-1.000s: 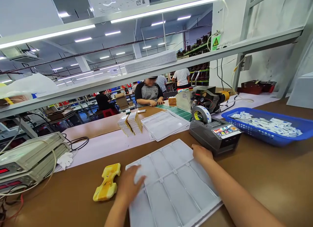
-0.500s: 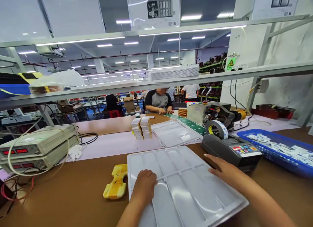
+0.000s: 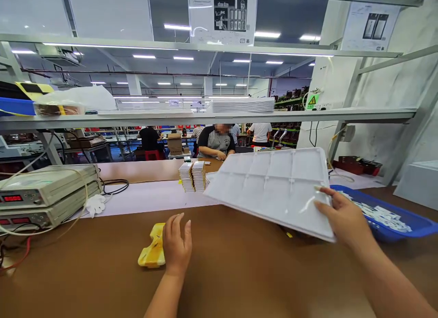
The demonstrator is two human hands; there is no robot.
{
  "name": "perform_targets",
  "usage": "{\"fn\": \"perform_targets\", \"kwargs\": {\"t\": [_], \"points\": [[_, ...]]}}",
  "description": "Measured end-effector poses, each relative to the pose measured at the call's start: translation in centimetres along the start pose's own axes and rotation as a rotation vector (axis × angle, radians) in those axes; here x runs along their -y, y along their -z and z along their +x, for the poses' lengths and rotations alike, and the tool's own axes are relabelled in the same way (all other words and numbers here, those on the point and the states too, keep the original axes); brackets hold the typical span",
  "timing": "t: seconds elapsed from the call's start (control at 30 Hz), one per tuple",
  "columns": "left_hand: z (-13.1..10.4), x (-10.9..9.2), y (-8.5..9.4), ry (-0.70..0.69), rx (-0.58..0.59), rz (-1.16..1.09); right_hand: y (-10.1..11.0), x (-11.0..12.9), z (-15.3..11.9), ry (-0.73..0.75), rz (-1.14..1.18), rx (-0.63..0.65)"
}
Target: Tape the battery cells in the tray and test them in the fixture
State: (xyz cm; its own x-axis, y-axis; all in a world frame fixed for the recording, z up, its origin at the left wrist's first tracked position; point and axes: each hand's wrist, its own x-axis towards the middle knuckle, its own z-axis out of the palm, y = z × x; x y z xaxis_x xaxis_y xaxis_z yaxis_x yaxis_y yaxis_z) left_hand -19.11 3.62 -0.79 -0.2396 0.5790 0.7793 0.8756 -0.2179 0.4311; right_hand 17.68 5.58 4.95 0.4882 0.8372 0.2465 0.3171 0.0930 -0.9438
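Note:
My right hand (image 3: 342,213) grips the right edge of a white compartmented plastic tray (image 3: 273,185), thumb and fingers on its rim. The tray is raised and tilted above the bench, its far left corner reaching toward the white stacks. My left hand (image 3: 177,242) holds nothing; its fingers point up and the thumb stands apart. Just left of it, partly behind the fingers, a yellow block (image 3: 152,252) lies on the brown bench top (image 3: 222,272). Two stacks of thin white pieces (image 3: 192,175) stand beyond the hands.
Two stacked instruments (image 3: 48,190) with red displays sit at the left, a white glove (image 3: 96,205) beside them. A blue basket (image 3: 393,229) of white pieces is at the right. A shelf (image 3: 191,119) crosses above the bench. A person (image 3: 217,142) sits opposite.
The tray has been lifted off the bench and swung up to the right in my right hand. My left hand has let go of it and moved left, beside the yellow block.

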Motion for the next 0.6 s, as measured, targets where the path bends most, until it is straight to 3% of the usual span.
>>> {"fn": "perform_targets", "kwargs": {"t": [0.13, 0.27, 0.43, 0.6], "points": [[-0.9, 0.9, -1.6, -0.042, 0.239, -0.036, -5.8, 0.1, 4.2, 0.152, -0.098, -0.223], [-1.8, 1.9, -3.3, -0.067, 0.485, -0.101, -12.4, -0.3, 7.2, 0.148, -0.225, -0.215], [-2.0, 3.7, -4.6, 0.086, 0.580, -0.162, -19.0, -1.0, 8.7, 0.076, -0.297, -0.158], [-2.1, 4.9, -5.3, 0.212, 0.624, -0.190, -23.5, -2.1, 9.7, 0.027, -0.341, -0.115]]}}
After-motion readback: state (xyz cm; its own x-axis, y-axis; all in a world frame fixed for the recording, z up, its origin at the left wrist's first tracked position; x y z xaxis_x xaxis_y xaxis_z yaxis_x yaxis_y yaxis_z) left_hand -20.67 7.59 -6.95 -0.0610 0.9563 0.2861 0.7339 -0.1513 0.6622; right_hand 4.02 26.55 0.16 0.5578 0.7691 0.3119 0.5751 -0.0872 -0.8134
